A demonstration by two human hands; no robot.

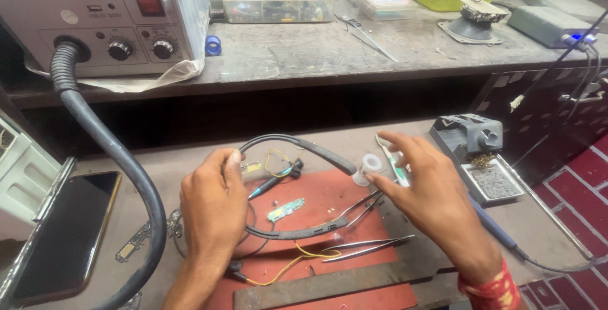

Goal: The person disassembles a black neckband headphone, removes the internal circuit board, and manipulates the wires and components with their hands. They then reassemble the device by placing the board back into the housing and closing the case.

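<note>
While the left hand (214,205) is pinching the black neckband earphone (297,186) near the top of its loop, thumb and fingers closed on the band, the right hand (430,193) hovers spread and empty over the red mat (329,199), fingers loose, touching nothing as far as I can see. The neckband lies half on the mat in the middle of the tabletop (405,265), opened up, with yellow wires (288,265) trailing off its lower end and a small green circuit board (285,209) lying inside the loop.

My take on doing this bit well: keep that left grip firm but low so the band doesn't spring and yank those thin wires off. The right hand sits closest to the small white spool (367,167) and the two pairs of tweezers (367,245) just below it, so whichever it picks, I'd come in from the side rather than dragging across the board. Watch the thick black hose (126,177) from the hot air station (104,15) on the left; it curves right by the left wrist. The soldering iron stand (478,151) is off to the right, well apart.
</note>
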